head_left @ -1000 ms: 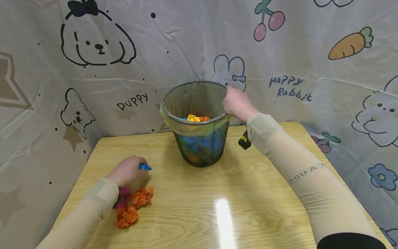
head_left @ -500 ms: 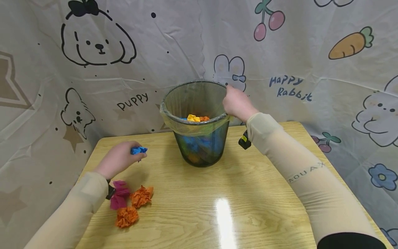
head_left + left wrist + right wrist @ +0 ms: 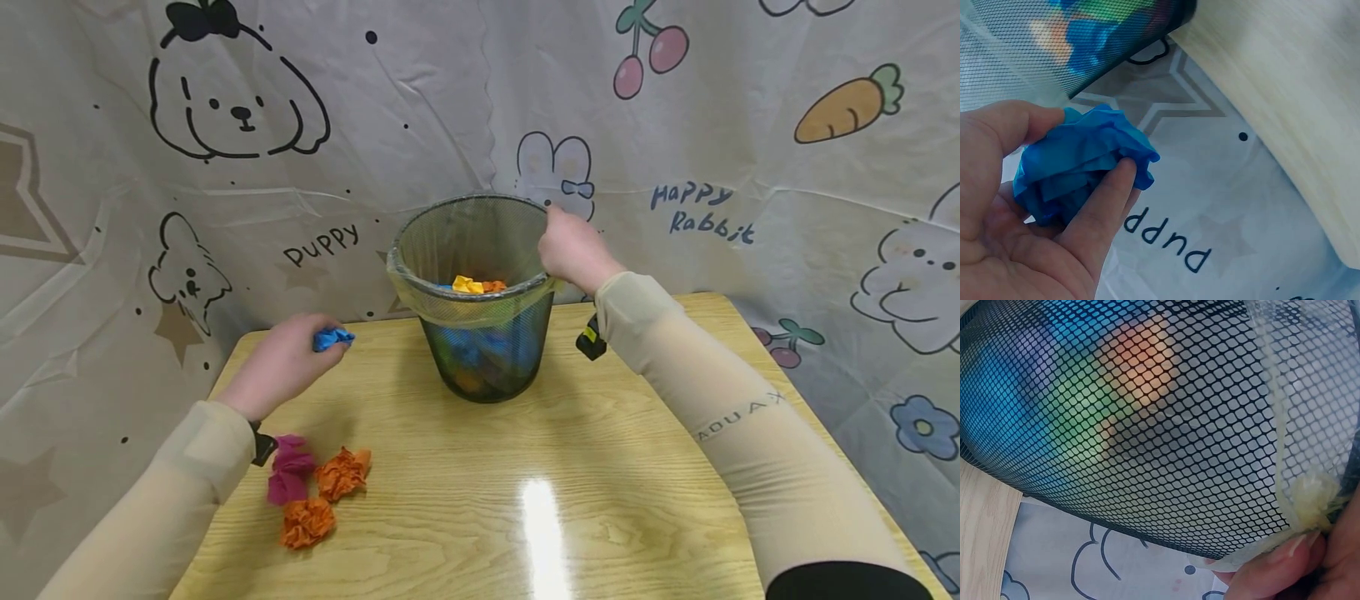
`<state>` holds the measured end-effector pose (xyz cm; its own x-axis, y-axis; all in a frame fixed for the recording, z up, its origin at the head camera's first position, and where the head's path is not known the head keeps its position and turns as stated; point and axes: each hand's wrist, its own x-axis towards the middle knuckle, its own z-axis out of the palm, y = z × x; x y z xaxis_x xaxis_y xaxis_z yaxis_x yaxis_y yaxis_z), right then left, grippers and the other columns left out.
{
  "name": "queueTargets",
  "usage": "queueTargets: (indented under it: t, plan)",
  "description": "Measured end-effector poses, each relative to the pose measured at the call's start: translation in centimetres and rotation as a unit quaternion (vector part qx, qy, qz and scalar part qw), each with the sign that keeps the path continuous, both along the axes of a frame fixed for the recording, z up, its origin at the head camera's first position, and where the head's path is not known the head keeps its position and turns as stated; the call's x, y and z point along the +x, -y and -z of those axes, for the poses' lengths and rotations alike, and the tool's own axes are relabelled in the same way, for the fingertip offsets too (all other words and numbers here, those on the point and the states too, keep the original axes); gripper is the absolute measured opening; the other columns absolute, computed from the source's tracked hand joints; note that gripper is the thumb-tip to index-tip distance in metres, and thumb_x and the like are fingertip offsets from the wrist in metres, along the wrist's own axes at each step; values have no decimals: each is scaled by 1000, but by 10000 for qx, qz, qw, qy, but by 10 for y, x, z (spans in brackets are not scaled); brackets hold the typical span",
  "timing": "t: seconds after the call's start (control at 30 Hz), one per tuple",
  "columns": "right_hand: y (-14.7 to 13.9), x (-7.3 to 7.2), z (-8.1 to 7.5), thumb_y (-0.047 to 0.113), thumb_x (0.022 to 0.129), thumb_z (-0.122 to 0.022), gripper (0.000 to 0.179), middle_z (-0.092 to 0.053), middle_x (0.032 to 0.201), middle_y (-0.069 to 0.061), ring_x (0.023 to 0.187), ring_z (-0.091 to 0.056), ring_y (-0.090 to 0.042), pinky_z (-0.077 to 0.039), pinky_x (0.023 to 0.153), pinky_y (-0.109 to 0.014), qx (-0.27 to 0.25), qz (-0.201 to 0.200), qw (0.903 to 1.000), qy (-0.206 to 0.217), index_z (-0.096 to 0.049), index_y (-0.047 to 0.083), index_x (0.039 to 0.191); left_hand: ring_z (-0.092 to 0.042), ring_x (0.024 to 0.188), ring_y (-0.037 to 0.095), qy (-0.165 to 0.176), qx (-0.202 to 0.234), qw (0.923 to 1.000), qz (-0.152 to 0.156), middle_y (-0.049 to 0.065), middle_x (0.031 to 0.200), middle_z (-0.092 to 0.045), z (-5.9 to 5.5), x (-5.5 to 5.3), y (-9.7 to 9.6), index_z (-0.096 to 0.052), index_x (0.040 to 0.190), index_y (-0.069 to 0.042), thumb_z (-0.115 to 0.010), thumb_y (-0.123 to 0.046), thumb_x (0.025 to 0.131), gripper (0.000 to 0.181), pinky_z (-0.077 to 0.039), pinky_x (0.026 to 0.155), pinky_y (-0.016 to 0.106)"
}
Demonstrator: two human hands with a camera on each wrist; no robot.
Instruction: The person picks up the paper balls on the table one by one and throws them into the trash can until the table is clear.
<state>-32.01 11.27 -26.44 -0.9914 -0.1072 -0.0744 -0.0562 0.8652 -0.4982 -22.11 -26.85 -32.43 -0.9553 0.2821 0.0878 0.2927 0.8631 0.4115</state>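
A crumpled blue paper ball (image 3: 1085, 162) is pinched between the thumb and fingers of my left hand (image 3: 281, 362), which is raised over the table's left side. My right hand (image 3: 577, 250) grips the rim of a black mesh wastebasket (image 3: 483, 350) at its right side. A thin yellowish bag (image 3: 465, 310) lines the basket and folds over the rim; its knotted edge (image 3: 1310, 500) shows beside my right fingers in the right wrist view. Inside lie several crumpled papers, with a yellow one (image 3: 467, 285) and an orange one on top.
Nearer me on the wooden table (image 3: 450, 500) lie a magenta crumpled paper (image 3: 291, 471) and two orange ones, one (image 3: 343, 473) behind the other (image 3: 307, 522). A printed cloth (image 3: 420, 100) hangs behind and along the sides of the table.
My left hand has lifted the blue paper ball from near the orange papers and moved it away from me and slightly left. The right hand stays on the basket rim.
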Motion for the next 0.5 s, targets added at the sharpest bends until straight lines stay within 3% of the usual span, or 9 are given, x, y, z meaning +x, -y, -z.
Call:
queueTargets:
  t: [0.33, 0.5]
  plan:
    - [-1, 1, 0, 9, 104, -25, 64, -20, 168, -18, 104, -54, -32, -47, 90, -43, 28, -23, 10000, -61, -4, 2, 164, -57, 93, 31, -330, -102, 9993, -148, 18, 116, -62, -26, 0, -3, -65, 125, 1, -60, -25, 102, 35, -49, 81, 49]
    - [-1, 0, 0, 9, 104, -25, 64, -20, 167, -19, 97, -54, -32, -47, 87, -43, 31, -24, 10000, -50, -4, 2, 164, -56, 99, 34, -447, -102, 9987, -202, 22, 121, -61, -37, -3, -4, -64, 127, 3, -59, -24, 102, 38, -49, 85, 53]
